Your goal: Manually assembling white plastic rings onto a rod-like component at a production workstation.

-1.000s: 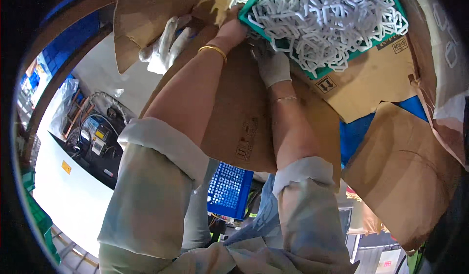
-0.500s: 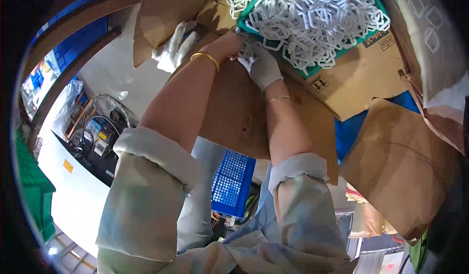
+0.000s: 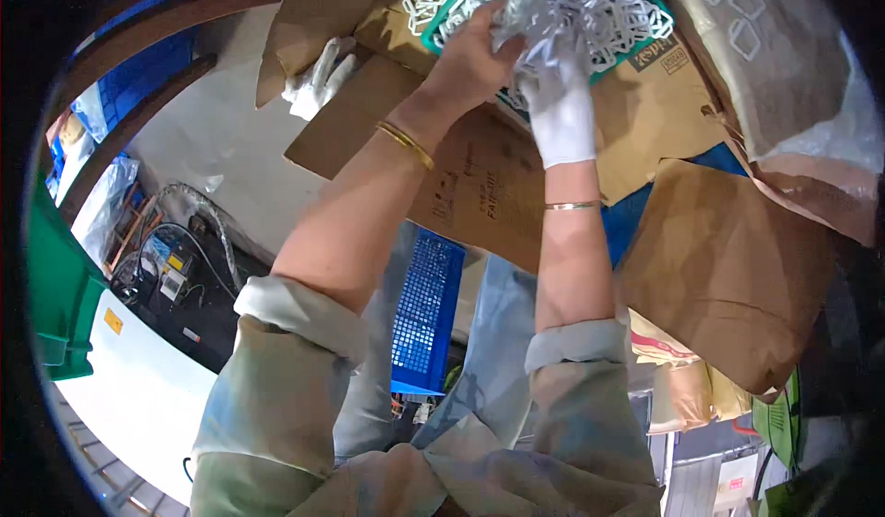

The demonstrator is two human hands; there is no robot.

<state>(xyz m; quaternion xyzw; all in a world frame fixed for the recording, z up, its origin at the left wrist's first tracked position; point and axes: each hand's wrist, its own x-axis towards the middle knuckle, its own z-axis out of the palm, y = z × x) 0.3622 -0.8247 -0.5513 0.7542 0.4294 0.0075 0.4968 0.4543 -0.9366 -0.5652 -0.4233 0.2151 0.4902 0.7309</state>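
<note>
Hands are working together at the near edge of a green tray [image 3: 666, 12] heaped with white plastic frame pieces [image 3: 604, 5]. The left hand [image 3: 472, 52] is bare, wearing a gold bangle [image 3: 406, 144] at the wrist, and its fingers are curling closed around a tangled bunch of the white pieces at the tray's near left corner. The right hand [image 3: 558, 107] is wearing a white glove and is pressing up into the same bunch just beside the left hand; its fingers are buried among the pieces, so how far they are closing cannot be told. A thin gold bracelet [image 3: 572, 205] is sitting on the right forearm below the glove.

The tray is resting on flattened brown cardboard [image 3: 479, 185], which is spreading out under both forearms. A spare white glove [image 3: 318, 75] is lying on the left edge of that cardboard, well apart from the hands. More white frame pieces are showing through a clear plastic bag [image 3: 774, 65] to the right of the tray. A large brown paper sack [image 3: 728, 277] is lying to the right of the right forearm. A blue perforated crate [image 3: 422, 310] is standing lower down between the two arms, and a green bin [image 3: 55, 287] is showing at the far left.
</note>
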